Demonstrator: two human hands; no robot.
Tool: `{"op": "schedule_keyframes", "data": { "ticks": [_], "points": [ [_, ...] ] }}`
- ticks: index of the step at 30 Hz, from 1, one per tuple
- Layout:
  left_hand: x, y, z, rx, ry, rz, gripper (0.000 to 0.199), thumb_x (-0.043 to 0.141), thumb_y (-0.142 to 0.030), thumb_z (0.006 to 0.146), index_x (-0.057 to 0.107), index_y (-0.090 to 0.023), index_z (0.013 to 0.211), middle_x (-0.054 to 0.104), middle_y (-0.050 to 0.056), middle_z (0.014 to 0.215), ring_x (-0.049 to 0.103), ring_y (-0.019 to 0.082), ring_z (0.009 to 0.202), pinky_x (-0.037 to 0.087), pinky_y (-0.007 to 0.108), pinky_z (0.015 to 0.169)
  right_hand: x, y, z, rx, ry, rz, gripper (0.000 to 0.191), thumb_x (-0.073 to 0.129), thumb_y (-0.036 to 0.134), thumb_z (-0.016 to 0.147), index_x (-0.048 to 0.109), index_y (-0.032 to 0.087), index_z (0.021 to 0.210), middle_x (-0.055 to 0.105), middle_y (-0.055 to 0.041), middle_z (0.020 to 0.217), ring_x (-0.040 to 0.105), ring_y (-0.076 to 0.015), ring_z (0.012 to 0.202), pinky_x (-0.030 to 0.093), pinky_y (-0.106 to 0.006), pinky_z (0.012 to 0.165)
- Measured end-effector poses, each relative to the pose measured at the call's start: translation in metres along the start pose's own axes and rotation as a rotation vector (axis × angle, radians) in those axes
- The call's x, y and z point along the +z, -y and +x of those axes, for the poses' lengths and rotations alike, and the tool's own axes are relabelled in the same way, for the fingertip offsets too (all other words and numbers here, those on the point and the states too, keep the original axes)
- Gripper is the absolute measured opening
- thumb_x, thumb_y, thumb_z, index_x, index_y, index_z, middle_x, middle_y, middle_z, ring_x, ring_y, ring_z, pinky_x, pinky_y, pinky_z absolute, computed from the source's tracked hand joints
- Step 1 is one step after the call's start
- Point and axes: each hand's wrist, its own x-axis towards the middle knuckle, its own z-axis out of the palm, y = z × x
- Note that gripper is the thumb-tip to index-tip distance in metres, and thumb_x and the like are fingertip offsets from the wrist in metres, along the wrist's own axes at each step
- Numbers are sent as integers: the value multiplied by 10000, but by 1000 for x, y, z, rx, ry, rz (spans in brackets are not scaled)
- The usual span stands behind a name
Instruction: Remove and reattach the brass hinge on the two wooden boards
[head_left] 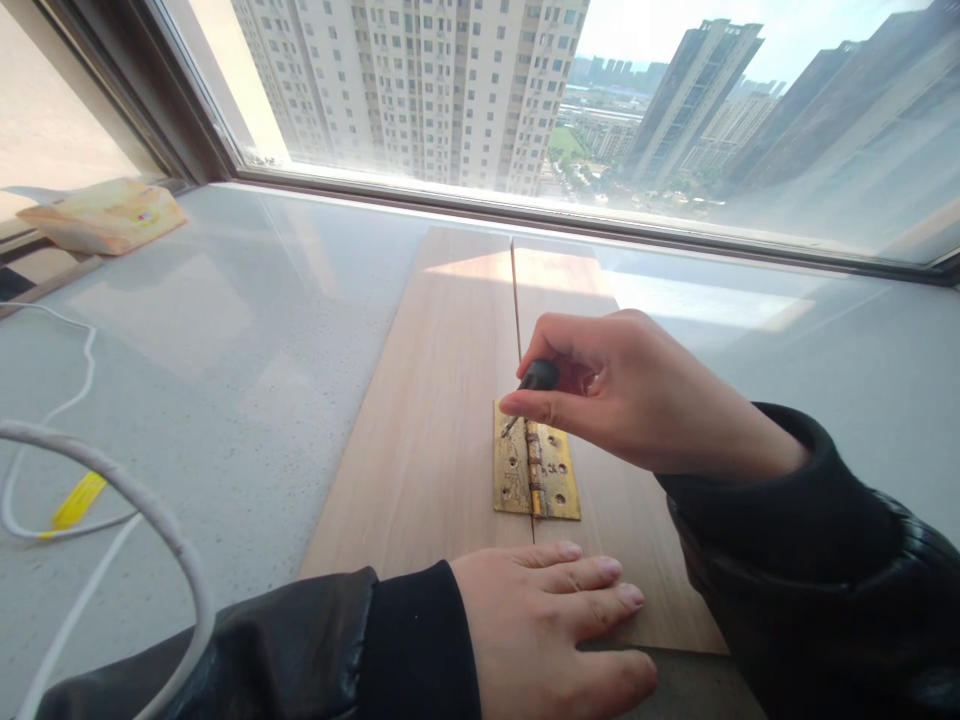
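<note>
Two pale wooden boards (405,400) lie side by side with a narrow gap between them. A brass hinge (512,485) with several holes spans the gap, one leaf on each board. My right hand (615,385) is closed around the black handle of a small screwdriver (540,376), whose tip points down at the upper hole of the hinge's left leaf. Below the hinge, my left hand (547,630) lies flat across the near part of the boards, fingers spread and pointing right.
The boards rest on a pale speckled sill (247,370) below a large window. A white cable (161,510) with a yellow tag (79,500) loops at the left. At the back left corner stands a tissue pack (109,218).
</note>
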Motion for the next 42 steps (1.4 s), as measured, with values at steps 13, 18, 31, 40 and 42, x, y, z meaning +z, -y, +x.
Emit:
{"op": "schedule_keyframes", "data": {
  "ticks": [13, 18, 31, 40, 42],
  "points": [
    [1, -1, 0, 6, -12, 0, 249, 396, -322, 995, 631, -269, 1058, 629, -20, 1292, 548, 166, 1242, 393, 296, 1089, 8, 2, 2, 1, -120, -105, 391, 687, 375, 746, 398, 196, 554, 346, 83, 458, 297, -64, 445, 257, -251, 485],
    [2, 0, -1, 8, -7, 20, 252, 398, -340, 993, 632, -291, 1074, 625, -29, 1297, 543, 164, 1247, 386, 299, 1093, 10, 4, 0, 1, -100, -134, 255, 650, 355, 789, 522, 185, 648, 440, 67, 498, 358, -72, 468, 268, -250, 495],
    [0, -1, 0, 7, 32, 35, 297, 364, -343, 1002, 653, -295, 1056, 630, -29, 1290, 542, 161, 1248, 387, 304, 1088, -7, 9, -7, -21, 79, -184, 178, 602, 358, 843, 640, 186, 818, 580, 8, 567, 477, -134, 510, 294, -294, 507],
    [-2, -1, 1, 20, 67, 59, 293, 363, -323, 1001, 643, -274, 1072, 616, -23, 1310, 516, 162, 1269, 383, 314, 1092, 10, 9, -1, -12, -74, -262, 419, 600, 404, 798, 305, 211, 572, 323, 58, 456, 249, -83, 446, 199, -274, 460],
    [1, -1, 1, 18, 38, 60, 276, 379, -319, 995, 644, -270, 1058, 612, -22, 1312, 509, 164, 1272, 383, 319, 1092, 13, 9, 0, 25, -121, -260, 462, 598, 410, 790, 255, 212, 552, 273, 63, 445, 208, -81, 448, 190, -275, 457]
  ]
}}
